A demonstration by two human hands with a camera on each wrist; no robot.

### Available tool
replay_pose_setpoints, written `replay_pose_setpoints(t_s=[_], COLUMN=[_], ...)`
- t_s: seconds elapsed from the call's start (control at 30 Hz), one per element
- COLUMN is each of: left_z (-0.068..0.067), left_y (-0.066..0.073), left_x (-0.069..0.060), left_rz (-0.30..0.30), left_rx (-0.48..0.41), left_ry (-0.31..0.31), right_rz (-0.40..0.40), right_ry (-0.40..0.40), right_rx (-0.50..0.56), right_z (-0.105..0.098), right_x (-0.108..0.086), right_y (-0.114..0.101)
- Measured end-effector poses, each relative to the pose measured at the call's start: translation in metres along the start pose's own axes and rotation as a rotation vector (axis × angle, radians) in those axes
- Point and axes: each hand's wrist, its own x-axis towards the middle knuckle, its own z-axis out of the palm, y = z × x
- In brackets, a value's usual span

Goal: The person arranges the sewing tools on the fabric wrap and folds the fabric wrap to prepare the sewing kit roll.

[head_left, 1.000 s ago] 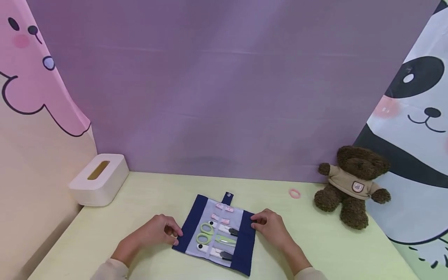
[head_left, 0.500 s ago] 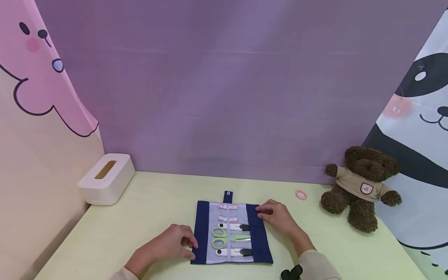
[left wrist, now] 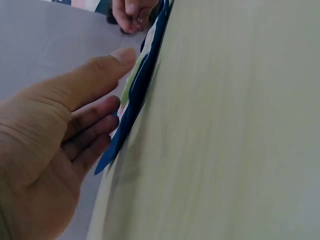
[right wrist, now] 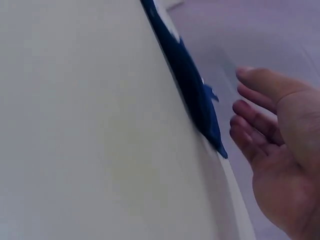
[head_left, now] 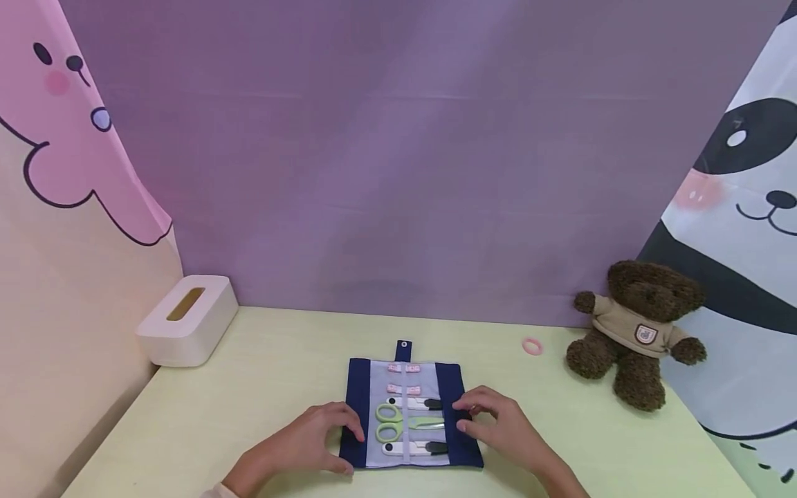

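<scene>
A navy sewing kit case [head_left: 459, 415] lies unfolded on the table, its snap tab [head_left: 403, 351] pointing away from me. Under its lilac middle strap sit green-handled scissors [head_left: 389, 432], two white tools with black ends, probably thread snips [head_left: 398, 448], and two small pink-and-white rolled pieces [head_left: 405, 389]. My left hand [head_left: 311, 436] rests by the left flap, thumb and fingers spread apart and relaxed. Over the right flap is my right hand [head_left: 507, 429], its fingers loosely bent with nothing between them; the right wrist view shows it apart from the case.
A white tissue box [head_left: 187, 321] stands at the table's back left corner. Toward the back right lies a pink ring-shaped band [head_left: 532, 346]. Beside it a brown teddy bear [head_left: 641, 335] in a beige shirt sits near the right edge. A purple curtain [head_left: 386, 173] hangs behind.
The case, tilted earlier, has turned straight with both hands at its sides. My right hand has since come off its upper right edge and moved nearer to me.
</scene>
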Motion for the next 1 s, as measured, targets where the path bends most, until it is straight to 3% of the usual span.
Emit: replay_pose_setpoints(t_s=[0.1, 0.17, 0.33, 0.47, 0.57, 0.77, 1.0], left_z=[0.002, 0.004, 0.012, 0.016, 0.018, 0.018, 0.018], left_y=[-0.002, -0.004, -0.011, -0.011, -0.011, -0.011, -0.015], left_x=[-0.002, -0.004, -0.007, -0.007, -0.008, -0.008, -0.004], left_rz=[-0.013, -0.02, 0.008, 0.03, 0.016, -0.002, -0.009], left_rx=[-0.025, -0.038, -0.063, -0.049, -0.056, -0.201, -0.277], left_ry=[-0.031, -0.029, 0.01, 0.047, 0.071, 0.109, 0.189], right_rz=[-0.06, -0.072, 0.012, 0.037, 0.012, -0.013, -0.014], right_ry=[-0.066, -0.107, -0.187, -0.212, -0.199, -0.124, -0.029], right_rx=[0.024, -0.021, -0.166, -0.2, -0.19, -0.104, -0.044], right_z=[0.004, 0.005, 0.005, 0.004, 0.005, 0.007, 0.009], right_x=[-0.015, -0.021, -0.029, -0.033, -0.033, -0.03, -0.019], right_y=[-0.004, -0.004, -0.004, -0.004, -0.004, -0.002, 0.0])
